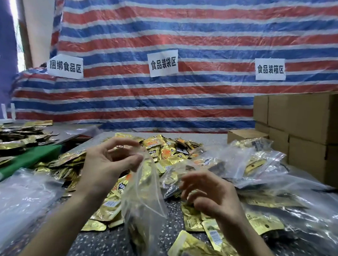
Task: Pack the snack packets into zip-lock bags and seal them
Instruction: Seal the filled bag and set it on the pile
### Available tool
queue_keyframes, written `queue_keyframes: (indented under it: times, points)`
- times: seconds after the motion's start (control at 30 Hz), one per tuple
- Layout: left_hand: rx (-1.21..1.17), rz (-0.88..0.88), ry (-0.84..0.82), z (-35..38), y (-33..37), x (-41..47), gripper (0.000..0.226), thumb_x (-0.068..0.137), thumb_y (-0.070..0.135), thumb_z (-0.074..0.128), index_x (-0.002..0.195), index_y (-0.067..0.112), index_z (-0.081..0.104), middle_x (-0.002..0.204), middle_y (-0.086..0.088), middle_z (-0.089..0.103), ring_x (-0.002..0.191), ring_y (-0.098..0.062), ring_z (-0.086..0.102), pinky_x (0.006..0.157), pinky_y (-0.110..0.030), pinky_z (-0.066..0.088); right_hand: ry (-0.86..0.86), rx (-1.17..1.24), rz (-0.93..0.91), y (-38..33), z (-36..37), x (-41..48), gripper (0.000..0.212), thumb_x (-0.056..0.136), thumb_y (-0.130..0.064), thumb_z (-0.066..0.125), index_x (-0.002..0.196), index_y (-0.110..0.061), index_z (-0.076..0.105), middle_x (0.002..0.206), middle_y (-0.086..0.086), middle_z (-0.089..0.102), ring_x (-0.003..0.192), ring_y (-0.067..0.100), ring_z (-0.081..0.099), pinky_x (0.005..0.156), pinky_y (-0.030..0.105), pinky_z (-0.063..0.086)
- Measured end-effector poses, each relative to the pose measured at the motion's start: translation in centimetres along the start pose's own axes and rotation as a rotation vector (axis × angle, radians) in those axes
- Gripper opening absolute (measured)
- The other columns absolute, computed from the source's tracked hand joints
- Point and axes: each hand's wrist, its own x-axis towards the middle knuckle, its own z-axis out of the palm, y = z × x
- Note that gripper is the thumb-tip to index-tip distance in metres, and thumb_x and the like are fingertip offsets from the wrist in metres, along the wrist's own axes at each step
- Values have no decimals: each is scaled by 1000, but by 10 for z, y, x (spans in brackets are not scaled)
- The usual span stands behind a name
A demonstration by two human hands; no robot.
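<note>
Nearest the camera, below and right of the zip-lock bag (142,201), gold snack packets (194,254) lie loose on the speckled counter (105,244). The clear bag hangs in mid-air above them, its long axis running from top to bottom with a slight lean. Its mouth is at the top, where the left hand (106,163) pinches one edge between thumb and fingertips. We cannot tell whether the gold showing through its lower half is inside the bag or behind it. Just right of the mouth, the right hand (213,196) hovers with its fingers half-curled and nothing we can make out in them. By our reading it is the nearer hand to both the free lip and the loose packets. Whether it spreads the mouth or feeds packets in, it would work from that side. Beyond the bag a heap of packets (163,147) covers the counter. Up and right of the bag sit filled bags (241,162), then cardboard boxes (307,120). A striped tarpaulin (170,29) hangs farthest back.
</note>
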Motion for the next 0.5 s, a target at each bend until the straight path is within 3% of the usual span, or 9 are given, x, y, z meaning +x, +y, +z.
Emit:
queue_keyframes:
  times: [0.1, 0.23, 0.3, 0.37, 0.43, 0.5]
  points:
    - [-71, -38, 60, 0, -13, 0, 35, 57, 22, 85, 90, 16, 76, 84, -16, 76, 75, -27, 72, 66, -28, 59, -78, -172, -21, -4, 3, -4, 51, 57, -58, 88, 96, -29, 70, 96, 2, 72, 84, 15, 67, 76, 26, 52]
    - [-141, -56, 106, -1, -23, -7, 31, 53, 29, 86, 79, 13, 78, 84, -22, 73, 72, -30, 66, 64, -27, 57, -101, -363, -225, -3, 18, -5, 31, 68, -41, 88, 85, -33, 64, 81, -19, 65, 72, 1, 60, 66, 11, 44]
    - [-168, -70, 85, -1, -25, -9, 30, 51, 30, 87, 77, 15, 79, 84, -21, 74, 71, -26, 67, 63, -25, 56, -16, -347, -291, -1, 25, -5, 20, 78, -39, 82, 80, -27, 66, 74, -12, 65, 66, 10, 61, 61, 19, 46]
    - [-209, -98, 63, -4, -25, -10, 33, 51, 29, 87, 78, 12, 80, 86, -20, 74, 72, -24, 67, 63, -24, 57, 85, -248, -268, 0, 30, -5, 26, 82, -45, 76, 76, -20, 69, 69, -3, 66, 63, 19, 62, 60, 25, 49]
    - [-281, -150, 57, -9, -26, -10, 32, 51, 25, 85, 78, 9, 80, 87, -20, 75, 72, -24, 68, 64, -23, 58, 161, -157, -220, 0, 32, -5, 33, 81, -50, 75, 79, -17, 72, 69, 0, 67, 62, 19, 63, 60, 25, 51]
    - [-343, -198, 64, -13, -27, -11, 27, 50, 22, 83, 74, 9, 80, 81, -15, 75, 68, -19, 68, 63, -21, 58, 223, -123, -192, -1, 31, -4, 25, 81, -42, 77, 81, -17, 75, 68, 2, 69, 59, 18, 64, 57, 23, 52]
